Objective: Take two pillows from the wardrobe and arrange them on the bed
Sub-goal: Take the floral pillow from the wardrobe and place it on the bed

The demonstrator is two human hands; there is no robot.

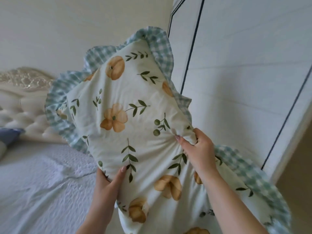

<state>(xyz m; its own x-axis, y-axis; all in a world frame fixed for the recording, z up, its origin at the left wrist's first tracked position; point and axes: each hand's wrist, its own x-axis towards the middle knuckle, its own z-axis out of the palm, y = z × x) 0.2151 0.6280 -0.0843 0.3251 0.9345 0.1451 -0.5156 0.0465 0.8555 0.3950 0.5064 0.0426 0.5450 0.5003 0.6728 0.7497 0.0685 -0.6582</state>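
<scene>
My right hand (197,146) is bunched tight on a fistful of the floral pillow (128,108) cover; my left hand (108,179) clamps its lower edge, thumb on top. The pillow hangs in the air between the wardrobe (244,65) and the bed (42,183). To carry well, I judge: shift the right grip to the padding, keep the gingham frill (160,46) free, lay it flat by the headboard (25,102). No legible writing or labels.

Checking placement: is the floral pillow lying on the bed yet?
No. The floral pillow is held up above the bed by both hands.
</scene>
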